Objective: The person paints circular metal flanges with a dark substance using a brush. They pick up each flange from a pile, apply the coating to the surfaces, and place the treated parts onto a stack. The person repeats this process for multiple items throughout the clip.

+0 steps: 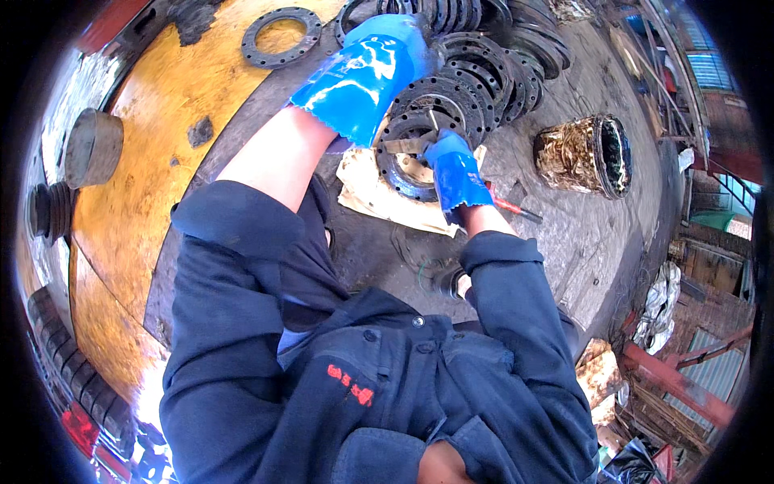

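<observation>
My left hand point(399, 40), in a long blue rubber glove, reaches forward to the dark flanges at the far middle. Its fingers are dark and blurred against the metal, so their grip does not show. My right hand point(453, 161), gloved in blue too, is closed around what looks like a flat, dirty brush point(407, 146). The brush lies over a black ring flange point(415, 190) with bolt holes. That flange rests on a pale, stained sheet point(367, 194) in front of me. Behind it, more black flanges point(476, 68) lean on one another in a row.
A paint-smeared bucket point(576, 156) lies or stands tilted at right. Close to my right wrist is a red-handled tool point(516, 210). One loose flange point(280, 37) lies on a yellowish sheet point(141, 194) at far left. A round metal piece point(94, 148) sits farther left.
</observation>
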Tool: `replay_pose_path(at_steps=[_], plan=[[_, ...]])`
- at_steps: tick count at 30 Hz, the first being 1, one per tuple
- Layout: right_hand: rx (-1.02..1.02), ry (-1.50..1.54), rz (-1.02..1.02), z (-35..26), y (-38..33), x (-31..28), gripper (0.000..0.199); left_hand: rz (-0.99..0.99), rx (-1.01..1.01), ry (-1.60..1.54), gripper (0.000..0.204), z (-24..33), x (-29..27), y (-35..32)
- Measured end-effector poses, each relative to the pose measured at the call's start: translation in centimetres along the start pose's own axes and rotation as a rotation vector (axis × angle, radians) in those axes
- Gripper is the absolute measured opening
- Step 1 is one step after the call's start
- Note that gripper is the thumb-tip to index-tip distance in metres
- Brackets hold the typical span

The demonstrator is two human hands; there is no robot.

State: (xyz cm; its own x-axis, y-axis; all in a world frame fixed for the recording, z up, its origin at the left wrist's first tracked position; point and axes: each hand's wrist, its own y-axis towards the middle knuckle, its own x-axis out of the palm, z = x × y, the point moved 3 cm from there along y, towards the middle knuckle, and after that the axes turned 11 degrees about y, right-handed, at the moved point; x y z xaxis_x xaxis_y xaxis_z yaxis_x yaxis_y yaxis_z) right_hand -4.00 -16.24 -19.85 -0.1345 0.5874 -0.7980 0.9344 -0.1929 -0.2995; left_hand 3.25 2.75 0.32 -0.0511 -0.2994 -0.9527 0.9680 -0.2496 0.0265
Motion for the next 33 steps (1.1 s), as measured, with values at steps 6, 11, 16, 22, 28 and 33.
replay_pose_path(at_steps=[6, 11, 16, 22, 28, 33], plan=[[0.027, -0.013, -0.07, 6.2, 4.0, -8.5, 0.03, -0.027, 0.05, -0.066, 0.042, 2.6, 1.2, 1.5], [0.055, -0.035, -0.017, -1.0, 4.0, -11.7, 0.04, -0.019, 0.118, 0.009, 0.038, -0.4, 1.0, 1.0], [-0.09, -0.126, -0.008, -1.9, 3.3, -9.5, 0.035, 0.007, 0.213, -0.008, 0.037, 0.7, 2.2, 2.0], [-0.13, -0.299, -0.112, -4.0, 4.4, -4.6, 0.03, -0.006, 0.206, -0.019, 0.037, 0.3, 2.3, 2.1], [-0.31, -0.383, -0.026, -3.4, 4.2, -1.2, 0.03, -0.006, 0.211, -0.019, 0.036, 0.1, 1.6, 2.3], [-0.312, -0.359, -0.201, -0.8, 3.2, 0.2, 0.029, -0.008, 0.226, -0.024, 0.036, 0.1, 1.9, 2.6]])
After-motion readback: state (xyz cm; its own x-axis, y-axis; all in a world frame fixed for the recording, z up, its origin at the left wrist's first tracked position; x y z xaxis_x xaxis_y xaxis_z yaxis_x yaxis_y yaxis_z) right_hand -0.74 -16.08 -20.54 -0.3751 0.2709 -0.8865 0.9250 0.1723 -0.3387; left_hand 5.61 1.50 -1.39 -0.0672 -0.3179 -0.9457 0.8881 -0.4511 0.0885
